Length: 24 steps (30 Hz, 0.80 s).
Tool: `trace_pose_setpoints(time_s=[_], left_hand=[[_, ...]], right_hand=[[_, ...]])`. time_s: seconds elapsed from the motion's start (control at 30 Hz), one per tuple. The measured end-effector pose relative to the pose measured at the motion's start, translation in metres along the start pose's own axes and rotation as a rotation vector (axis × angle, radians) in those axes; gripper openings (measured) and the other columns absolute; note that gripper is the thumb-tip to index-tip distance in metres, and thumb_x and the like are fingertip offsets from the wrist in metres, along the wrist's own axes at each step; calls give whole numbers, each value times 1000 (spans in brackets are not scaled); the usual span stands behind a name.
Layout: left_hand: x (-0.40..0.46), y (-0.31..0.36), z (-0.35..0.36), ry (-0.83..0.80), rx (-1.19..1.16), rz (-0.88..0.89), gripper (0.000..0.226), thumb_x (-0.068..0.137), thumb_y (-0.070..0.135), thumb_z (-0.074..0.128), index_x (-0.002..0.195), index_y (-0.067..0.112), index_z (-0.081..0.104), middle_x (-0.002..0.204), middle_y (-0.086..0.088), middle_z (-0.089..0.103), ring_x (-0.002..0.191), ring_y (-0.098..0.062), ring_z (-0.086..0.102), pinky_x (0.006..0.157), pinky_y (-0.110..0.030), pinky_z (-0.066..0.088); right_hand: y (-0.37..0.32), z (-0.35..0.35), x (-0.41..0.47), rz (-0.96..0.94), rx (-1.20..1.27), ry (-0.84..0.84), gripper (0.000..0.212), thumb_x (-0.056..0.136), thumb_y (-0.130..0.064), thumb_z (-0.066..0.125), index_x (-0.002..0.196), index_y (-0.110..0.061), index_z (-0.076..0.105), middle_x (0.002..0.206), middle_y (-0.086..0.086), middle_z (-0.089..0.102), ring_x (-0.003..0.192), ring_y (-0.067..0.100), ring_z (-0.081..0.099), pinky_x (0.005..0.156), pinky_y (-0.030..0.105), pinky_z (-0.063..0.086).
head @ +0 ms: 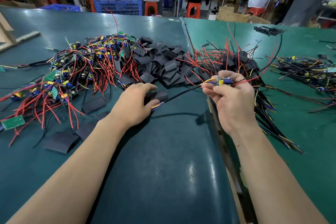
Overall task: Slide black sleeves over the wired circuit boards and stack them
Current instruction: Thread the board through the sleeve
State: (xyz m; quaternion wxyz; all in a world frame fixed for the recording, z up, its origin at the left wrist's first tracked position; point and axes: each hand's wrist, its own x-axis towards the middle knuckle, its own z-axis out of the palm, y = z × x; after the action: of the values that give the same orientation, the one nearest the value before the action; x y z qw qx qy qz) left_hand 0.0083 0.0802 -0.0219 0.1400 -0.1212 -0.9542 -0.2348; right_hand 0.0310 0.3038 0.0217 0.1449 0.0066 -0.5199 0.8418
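Note:
My right hand (232,100) pinches a small wired circuit board (222,80) with blue and yellow parts, held above the table. Its black cable (183,92) runs down left to my left hand (134,105), which grips a black sleeve (157,95) at the cable's end. A heap of black sleeves (160,63) lies just behind my hands. Bare wired boards (76,71) with red wires are piled at the left. A stack of sleeved boards (236,60) with red and black wires lies behind my right hand.
Loose flat sleeves (61,142) lie on the green mat (163,169) at the near left. More wired boards (309,72) spread at the right. A seam (187,32) divides two tables. People sit on red stools at far benches beside blue crates (118,3).

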Motion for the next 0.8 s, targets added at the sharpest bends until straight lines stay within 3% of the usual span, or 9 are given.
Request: trace_pose_setpoints(time_s=[0.17,0.3,0.4,0.47,0.6,0.7,0.8], left_hand=[[-2,-8,-6,66,82,-101,61,81,48,75,130,16,60,123,-11,60,118,-33,48,104,-40,37],[-5,-9,-11,75,55,-104,54,77,47,77,119,15,67,109,-7,67,105,-29,57,93,-38,45],[-5,-7,-13,54,20,-115,57,76,48,79,119,13,68,109,-7,68,104,-29,59,91,-36,45],[-5,-7,-12,10,28,-118,56,77,50,76,119,13,68,109,-7,66,105,-28,58,92,-38,46],[-7,-6,-12,0,69,-89,60,79,56,71,127,21,64,113,-4,64,108,-28,54,96,-41,44],[-7,-4,-11,87,38,-169,59,80,63,65,120,20,66,105,-4,62,104,-26,57,89,-37,44],[-7,-3,-13,187,4,-169,35,94,44,59,110,15,70,110,-7,63,107,-29,58,91,-38,44]], right_hand=[[-3,2,-2,-21,-6,-30,32,91,17,45,106,-7,59,94,15,65,69,20,66,64,24,53],[-6,1,2,-24,54,23,31,97,6,50,126,-5,49,89,14,69,61,17,63,58,24,52],[-8,-3,4,-36,40,57,52,97,-7,58,142,-1,31,75,10,69,49,15,57,48,24,47],[-7,-5,4,-38,6,57,59,96,-14,62,144,-10,28,69,7,70,42,14,51,43,22,41],[-7,-3,3,-28,-23,90,48,93,-19,67,132,-21,38,64,8,68,35,15,44,40,19,33],[-9,-3,3,-37,-6,124,32,93,-18,67,116,-19,46,55,6,64,33,14,45,38,16,31],[-10,-2,2,59,31,32,11,92,-24,65,94,-17,57,48,-2,55,34,9,46,36,14,30]])
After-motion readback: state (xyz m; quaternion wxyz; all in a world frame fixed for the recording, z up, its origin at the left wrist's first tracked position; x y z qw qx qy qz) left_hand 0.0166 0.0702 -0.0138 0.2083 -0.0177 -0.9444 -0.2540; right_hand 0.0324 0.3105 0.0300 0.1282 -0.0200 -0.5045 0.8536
